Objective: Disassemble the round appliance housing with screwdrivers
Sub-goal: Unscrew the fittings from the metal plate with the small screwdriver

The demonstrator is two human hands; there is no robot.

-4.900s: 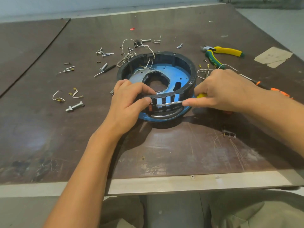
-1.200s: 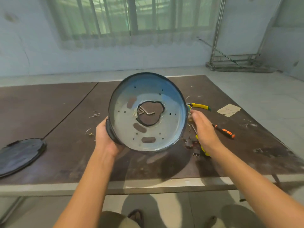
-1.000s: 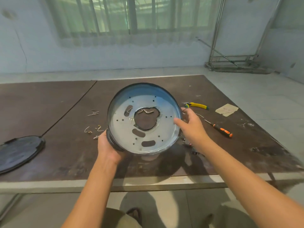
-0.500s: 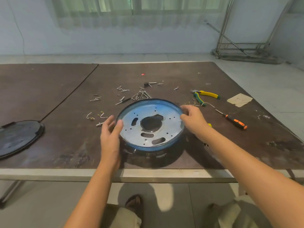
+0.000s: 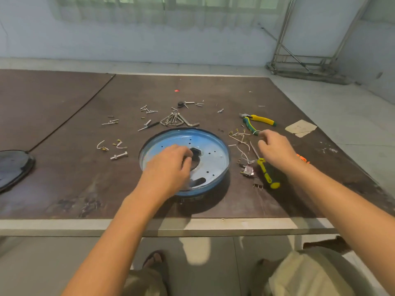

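Spanning mid-frame: brown surface (image 5: 64, 189), scuffed. Round blue housing (image 5: 213, 154), lying flat at centre of the surface. Black round lid (image 5: 12, 165), far left edge, partly cut off. Left hand (image 5: 168, 167), over the housing, fingers bent at its central hole; whether they grip cannot be told. Right hand (image 5: 275, 148), right of the housing, above loose wires (image 5: 241, 144), fingers loosely curled, nothing seen in it. Yellow-green screwdriver (image 5: 266, 173), just right of the housing, below the right hand. Pliers (image 5: 259, 120), upper right. Hex keys (image 5: 177, 121), above the housing. Bolt (image 5: 119, 155), left of it.
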